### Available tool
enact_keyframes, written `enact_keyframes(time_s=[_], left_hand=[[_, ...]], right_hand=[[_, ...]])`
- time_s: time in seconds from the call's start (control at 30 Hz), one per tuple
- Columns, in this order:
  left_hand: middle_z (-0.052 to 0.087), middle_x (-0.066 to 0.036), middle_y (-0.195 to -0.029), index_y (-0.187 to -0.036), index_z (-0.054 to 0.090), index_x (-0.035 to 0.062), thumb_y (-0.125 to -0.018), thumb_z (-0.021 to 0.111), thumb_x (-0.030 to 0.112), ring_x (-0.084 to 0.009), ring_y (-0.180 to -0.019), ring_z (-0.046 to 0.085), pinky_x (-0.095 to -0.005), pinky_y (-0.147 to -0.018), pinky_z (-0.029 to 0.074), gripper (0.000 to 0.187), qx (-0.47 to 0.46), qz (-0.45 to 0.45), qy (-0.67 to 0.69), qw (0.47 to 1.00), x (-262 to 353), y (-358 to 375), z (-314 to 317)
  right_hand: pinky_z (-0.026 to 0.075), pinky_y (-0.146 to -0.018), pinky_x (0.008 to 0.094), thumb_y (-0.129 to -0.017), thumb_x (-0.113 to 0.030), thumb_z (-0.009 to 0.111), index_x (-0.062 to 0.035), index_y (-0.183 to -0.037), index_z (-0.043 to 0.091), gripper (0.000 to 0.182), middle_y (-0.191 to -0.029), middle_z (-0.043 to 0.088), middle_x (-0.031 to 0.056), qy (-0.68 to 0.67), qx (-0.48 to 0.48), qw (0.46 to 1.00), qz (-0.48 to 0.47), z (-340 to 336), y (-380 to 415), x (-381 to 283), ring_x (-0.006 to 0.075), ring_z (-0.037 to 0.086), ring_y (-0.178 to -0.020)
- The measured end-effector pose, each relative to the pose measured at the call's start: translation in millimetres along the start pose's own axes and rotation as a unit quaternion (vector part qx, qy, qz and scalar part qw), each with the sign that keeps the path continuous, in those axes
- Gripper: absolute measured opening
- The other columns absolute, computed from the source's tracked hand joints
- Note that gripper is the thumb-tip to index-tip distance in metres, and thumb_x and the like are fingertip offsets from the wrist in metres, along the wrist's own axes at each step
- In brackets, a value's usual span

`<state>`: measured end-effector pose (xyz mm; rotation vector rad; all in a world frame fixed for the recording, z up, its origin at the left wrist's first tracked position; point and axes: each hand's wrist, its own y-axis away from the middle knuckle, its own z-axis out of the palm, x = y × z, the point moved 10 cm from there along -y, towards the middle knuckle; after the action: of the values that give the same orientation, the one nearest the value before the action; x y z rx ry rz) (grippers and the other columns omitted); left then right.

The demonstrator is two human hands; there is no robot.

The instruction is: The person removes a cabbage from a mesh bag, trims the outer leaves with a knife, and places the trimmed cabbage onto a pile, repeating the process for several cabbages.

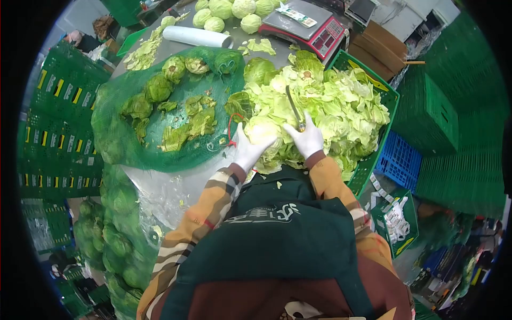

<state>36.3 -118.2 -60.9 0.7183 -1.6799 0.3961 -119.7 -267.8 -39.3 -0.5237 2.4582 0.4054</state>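
Note:
Both hands wear white gloves. My left hand point(252, 150) rests against the near left side of a pale cabbage point(264, 130), fingers pointing right. My right hand point(306, 137) is at the cabbage's right side, closed around the handle of a knife point(293, 104); its dark, curved blade points up and away. Loose cabbage leaves point(346, 117) are heaped around and to the right of the hands, over a green crate point(393, 106). To the left, a green mesh bag point(160, 117) holds several cabbages and loose outer leaves. A red tie point(231, 130) lies beside my left hand.
A red scale point(304, 24) stands at the back, beside several trimmed cabbages point(220, 8) and a white roll point(197, 37). An open cardboard box point(377, 49) is at the back right. Stacked green crates point(58, 122) flank the table. Bagged cabbages point(117, 240) are at lower left.

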Motion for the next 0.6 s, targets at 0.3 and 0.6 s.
enact_keyframes(time_s=[0.3, 0.6], left_hand=[[0.045, -0.025, -0.132, -0.141, 0.027, -0.0033, -0.054, 0.090, 0.039, -0.0385, -0.124, 0.042, -0.0442, -0.105, 0.037, 0.115, 0.034, 0.077, -0.275, 0.958, 27.9, 16.9, 19.8], [0.046, -0.026, -0.133, -0.139, 0.031, -0.0066, -0.053, 0.093, 0.033, -0.0371, -0.125, 0.046, -0.0427, -0.106, 0.038, 0.113, 0.033, -0.002, -0.049, 0.998, 13.7, 25.9, -4.8]], right_hand=[[0.051, -0.072, 0.0386, -0.078, -0.052, 0.072, -0.0058, -0.105, 0.068, 0.053, -0.090, 0.068, 0.0153, -0.058, 0.031, 0.993, -0.103, 10.9, -8.9, -37.5, 0.0309, 0.064, -0.086], [0.051, -0.077, 0.0423, -0.077, -0.056, 0.070, -0.0083, -0.109, 0.064, 0.057, -0.097, 0.067, 0.0148, 0.032, 0.020, 0.999, -0.034, 19.5, -52.1, 20.3, 0.0325, 0.065, -0.092]])
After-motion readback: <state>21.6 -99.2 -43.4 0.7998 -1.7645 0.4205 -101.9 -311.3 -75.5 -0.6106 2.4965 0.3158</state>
